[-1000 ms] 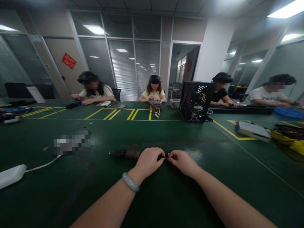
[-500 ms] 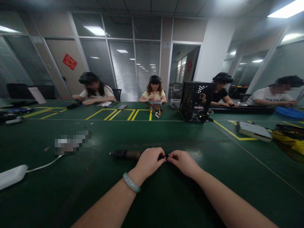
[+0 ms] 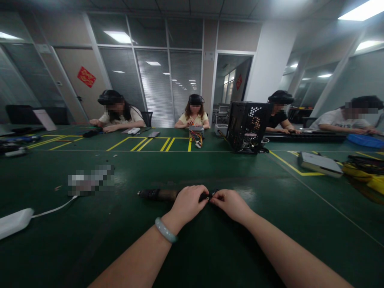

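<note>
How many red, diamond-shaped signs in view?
2: one red, diamond-shaped sign on the beige door at picture left, another inside the white-framed open doorway right of centre. More may be hidden.

Low centre, a bright metal bit (image 3: 208,198) shows more plainly between left hand (image 3: 189,202) and right hand (image 3: 232,204) than a second ago; at far right, the white-shirted person (image 3: 331,119) has leaned closer to the frame's edge.

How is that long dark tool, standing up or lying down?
Lying down: the dark tool stretches sideways along the green table, with its metal tip pointing left.
</note>
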Motion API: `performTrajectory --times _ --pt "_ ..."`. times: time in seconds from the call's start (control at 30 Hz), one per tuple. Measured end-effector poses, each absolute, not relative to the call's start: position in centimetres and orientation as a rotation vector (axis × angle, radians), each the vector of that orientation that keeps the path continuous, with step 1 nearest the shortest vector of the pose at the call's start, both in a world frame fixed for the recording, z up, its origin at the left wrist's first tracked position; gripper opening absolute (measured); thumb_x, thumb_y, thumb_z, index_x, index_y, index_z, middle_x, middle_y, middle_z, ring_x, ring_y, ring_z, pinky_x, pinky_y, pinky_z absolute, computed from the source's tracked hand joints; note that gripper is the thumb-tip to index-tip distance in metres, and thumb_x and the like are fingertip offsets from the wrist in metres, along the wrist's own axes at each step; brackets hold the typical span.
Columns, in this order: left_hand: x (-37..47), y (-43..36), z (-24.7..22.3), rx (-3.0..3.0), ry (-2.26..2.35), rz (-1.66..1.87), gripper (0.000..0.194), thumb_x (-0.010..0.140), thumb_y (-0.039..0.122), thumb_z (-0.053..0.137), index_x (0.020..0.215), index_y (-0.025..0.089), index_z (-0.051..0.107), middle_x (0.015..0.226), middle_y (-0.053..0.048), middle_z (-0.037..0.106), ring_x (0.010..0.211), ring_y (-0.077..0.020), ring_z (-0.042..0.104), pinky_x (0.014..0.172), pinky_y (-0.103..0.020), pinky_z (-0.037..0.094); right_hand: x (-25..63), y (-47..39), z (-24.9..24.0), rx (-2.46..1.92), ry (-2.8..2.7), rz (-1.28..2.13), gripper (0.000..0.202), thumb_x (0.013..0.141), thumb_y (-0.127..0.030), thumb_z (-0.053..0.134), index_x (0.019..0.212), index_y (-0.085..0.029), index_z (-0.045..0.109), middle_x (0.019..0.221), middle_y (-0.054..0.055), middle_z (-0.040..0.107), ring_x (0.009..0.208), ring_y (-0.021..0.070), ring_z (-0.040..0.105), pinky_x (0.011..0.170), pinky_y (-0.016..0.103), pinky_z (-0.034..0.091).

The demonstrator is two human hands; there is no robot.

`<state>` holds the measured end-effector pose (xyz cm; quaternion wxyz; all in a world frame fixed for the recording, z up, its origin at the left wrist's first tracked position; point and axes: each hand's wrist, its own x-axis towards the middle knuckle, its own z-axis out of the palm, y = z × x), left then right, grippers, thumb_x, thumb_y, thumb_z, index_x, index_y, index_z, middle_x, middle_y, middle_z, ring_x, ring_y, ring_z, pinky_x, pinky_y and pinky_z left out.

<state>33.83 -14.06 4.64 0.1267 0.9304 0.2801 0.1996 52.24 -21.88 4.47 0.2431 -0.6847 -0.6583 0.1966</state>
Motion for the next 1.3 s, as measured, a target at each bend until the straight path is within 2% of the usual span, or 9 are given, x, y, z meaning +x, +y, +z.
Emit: performTrajectory --times 0.4,0.63,0.83,1.3 --pt "33.82 -14.01 4.58 2.749 0.736 0.609 0.009 0.086 0.023 0.061 0.095 0.024 0.065 0.104 0.0 0.067 0.1 -0.0194 0.061 0.093 -0.036 0.044 52.29 -21.8 4.26 -1.868 -1.817 0.481 0.02 0.088 -0.035 0.058 0.085 -0.024 0.075 0.084 0.0 0.072 0.076 0.0165 0.062 0.066 0.025 0.039" --pt "33.91 -13.97 4.36 2.775 0.755 0.683 0.015 0.086 0.025 0.062 0.101 0.024 0.06 0.103 0.001 0.067 0.099 -0.0189 0.061 0.109 -0.046 0.032 52.2 -21.92 4.41 -1.887 -1.822 0.464 0.021 0.089 -0.037 0.058 0.086 -0.026 0.075 0.088 -0.001 0.071 0.078 0.0163 0.062 0.066 0.025 0.039" --pt "33.82 -14.04 4.46 2.788 0.729 0.669 0.006 0.086 0.024 0.062 0.092 0.023 0.062 0.101 0.001 0.067 0.098 -0.0182 0.061 0.111 -0.047 0.029 52.18 -21.98 4.59 -1.888 -1.815 0.465 0.02 0.088 -0.036 0.058 0.086 -0.025 0.074 0.09 -0.001 0.071 0.08 0.0164 0.062 0.068 0.025 0.04" --pt "33.94 -14.55 4.74 2.774 0.73 0.613 0.017 0.087 0.017 0.055 0.099 0.026 0.063 0.106 0.002 0.067 0.1 -0.0177 0.06 0.11 -0.045 0.03 52.21 -21.87 4.44 -1.9 -1.854 0.407 0.021 0.089 -0.036 0.057 0.087 -0.025 0.075 0.088 0.0 0.071 0.078 0.0168 0.062 0.066 0.025 0.039"
